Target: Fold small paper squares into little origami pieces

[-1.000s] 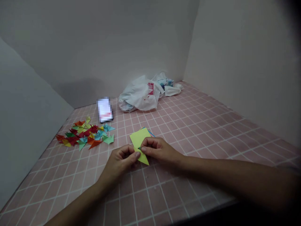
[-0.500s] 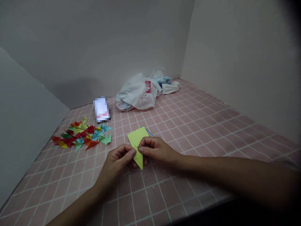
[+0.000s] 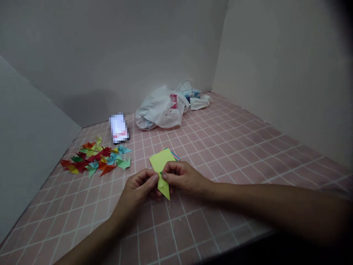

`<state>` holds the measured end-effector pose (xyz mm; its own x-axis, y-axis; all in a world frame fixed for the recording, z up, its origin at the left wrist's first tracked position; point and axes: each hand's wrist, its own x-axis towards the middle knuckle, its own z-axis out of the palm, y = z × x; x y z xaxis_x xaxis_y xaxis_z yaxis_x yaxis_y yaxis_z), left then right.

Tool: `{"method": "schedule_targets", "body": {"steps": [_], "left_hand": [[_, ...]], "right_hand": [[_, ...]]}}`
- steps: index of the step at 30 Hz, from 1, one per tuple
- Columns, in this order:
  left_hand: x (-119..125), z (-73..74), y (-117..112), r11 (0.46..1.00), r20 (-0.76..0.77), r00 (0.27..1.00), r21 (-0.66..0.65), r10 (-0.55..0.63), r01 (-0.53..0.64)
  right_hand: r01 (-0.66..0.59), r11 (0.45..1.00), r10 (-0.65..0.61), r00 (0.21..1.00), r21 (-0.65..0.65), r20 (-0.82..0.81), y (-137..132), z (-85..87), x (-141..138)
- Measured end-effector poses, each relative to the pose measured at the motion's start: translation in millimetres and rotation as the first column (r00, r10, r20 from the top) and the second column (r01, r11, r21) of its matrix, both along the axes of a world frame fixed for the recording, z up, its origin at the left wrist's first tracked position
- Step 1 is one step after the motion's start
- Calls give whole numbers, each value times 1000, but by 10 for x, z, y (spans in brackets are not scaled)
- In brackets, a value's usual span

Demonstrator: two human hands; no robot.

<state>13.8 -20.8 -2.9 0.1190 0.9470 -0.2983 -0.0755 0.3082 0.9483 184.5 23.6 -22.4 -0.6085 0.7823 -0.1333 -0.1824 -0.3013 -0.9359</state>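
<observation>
Fingers (image 3: 151, 182) pinch folded yellow paper (image 3: 164, 188), long axis slightly slanted, tip nearward.

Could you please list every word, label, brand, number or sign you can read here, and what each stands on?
No text can be read.
Phone screen: blurred into blocks, unreadable.
White plastic bag: its red patch is too small and blurred to read.
Folded yellow paper: no lettering shows.

3 plain grey walls (image 3: 132, 48), dim light
</observation>
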Motion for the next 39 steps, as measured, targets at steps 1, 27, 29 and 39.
{"method": "schedule_targets", "body": {"steps": [1,27,29,39], "left_hand": [[4,5,-1,1000,-11,1000,1,3,-3],[47,50,-9,1000,-57,998,12,-3,3],[41,46,-7,1000,-63,998,13,-10,10],[58,46,-4,997,-137,990,77,23,-12]], "right_hand": [[4,1000,-4,1000,-1,2,-2,-1,-1],[-4,997,1,999,72,43,2,15,25],[-1,996,-3,999,93,42,2,4,22],[10,982,-26,996,186,84,-6,-27,20]]}}
